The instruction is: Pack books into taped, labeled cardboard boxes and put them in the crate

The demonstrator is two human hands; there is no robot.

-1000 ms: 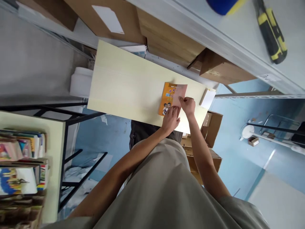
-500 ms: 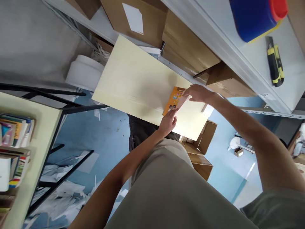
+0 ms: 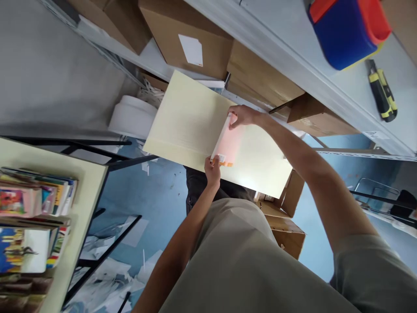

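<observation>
- Books: a stack lies on a second bench at the far left, well apart from the hands.
- White roll: sits just beyond the left end of the main bench.
- Bench: a pale yellow top. Only the booklet lies on it in view.
- Left hand: at the near edge of the bench. The fingers are closed in a pinch on the near end of the booklet, by its small white label.
- Booklet: lies on the bench between the two hands, lengthwise from near to far. A pink face is up; an orange edge shows at the near right corner. A pale strip runs along its left side.
- Right hand: reaches in from the right. The fingers are curled onto the far end of the booklet, gripping or pressing it; which one cannot be told.
- Progress, as a judgement: the booklet is squared up and held at both ends, pink face up. Nothing shows it being lifted off the bench yet. Whether the pink face is a cover, a sleeve or a loose sheet cannot be told.
- Cartons: brown boxes stand on the shelf beyond the bench.
- Blue container: with a red lid, on the upper shelf at the far right.
- Knife: a yellow-and-black utility knife lies just beside the container.
</observation>
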